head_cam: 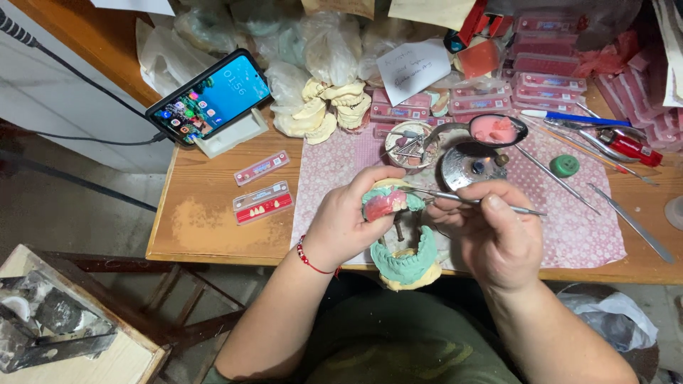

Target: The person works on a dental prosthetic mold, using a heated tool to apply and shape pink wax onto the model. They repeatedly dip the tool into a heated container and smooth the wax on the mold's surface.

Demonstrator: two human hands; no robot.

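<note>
Fingers [359,186] of left hand [345,224] grip one denture model [386,201]; right hand [494,235] pinches one metal tool [469,201].

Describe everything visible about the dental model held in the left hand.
The dental model is a small arch-shaped cast, pale plaster beneath, with green base material and pink wax on top. The left hand grips it from the left, raised over the table edge. The thin metal instrument in the right hand touches its right side. Teeth cannot be made out.

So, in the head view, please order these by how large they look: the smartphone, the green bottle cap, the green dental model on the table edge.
1. Smartphone, largest.
2. Green dental model, somewhat smaller; it lies nearer the camera, so this is unsure.
3. Green bottle cap, clearly smallest.
</note>
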